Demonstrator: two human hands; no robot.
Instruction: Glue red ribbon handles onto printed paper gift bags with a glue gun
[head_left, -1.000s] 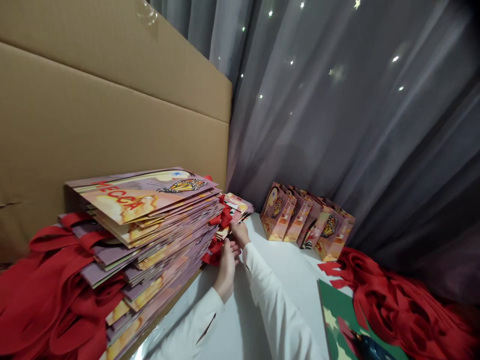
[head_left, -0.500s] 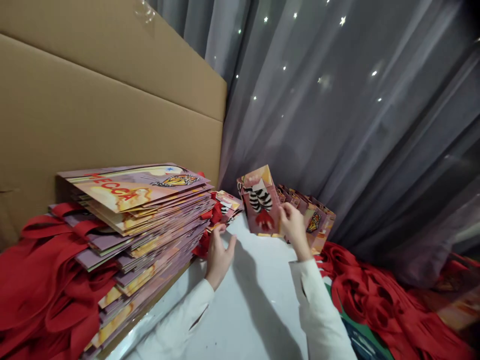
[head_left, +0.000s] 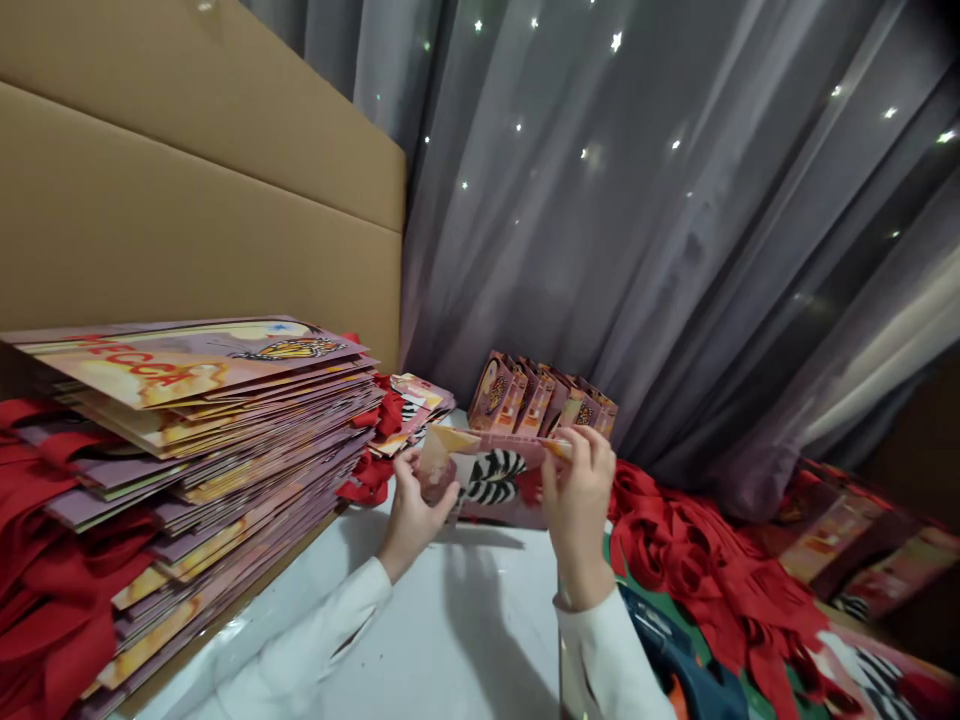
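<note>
Between my hands is a printed paper bag [head_left: 491, 482] with black-and-white striped legs on its side, turned lengthwise just above the white tabletop [head_left: 442, 630]. My left hand [head_left: 411, 518] grips its left end, thumb in front. At the other end, my right hand [head_left: 581, 505] has its fingers curled over the upper edge. Behind it, several similar bags [head_left: 517, 395] stand upright in a row against the curtain. To the left rises a tall stack of flat printed bags [head_left: 247, 430], the top one lettered MECCA with a butterfly.
Red ribbons [head_left: 52, 590] spill beside the stack, and another heap of red ribbon [head_left: 697, 560] lies on the right. A cardboard panel [head_left: 187, 200] stands behind the stack. More bags [head_left: 847, 530] are at far right. A grey curtain [head_left: 600, 230] with small lights hangs behind.
The bag has come nearer and turned from upright to lengthwise. My left hand, empty before, now holds its left end. The view has shifted to the right.
</note>
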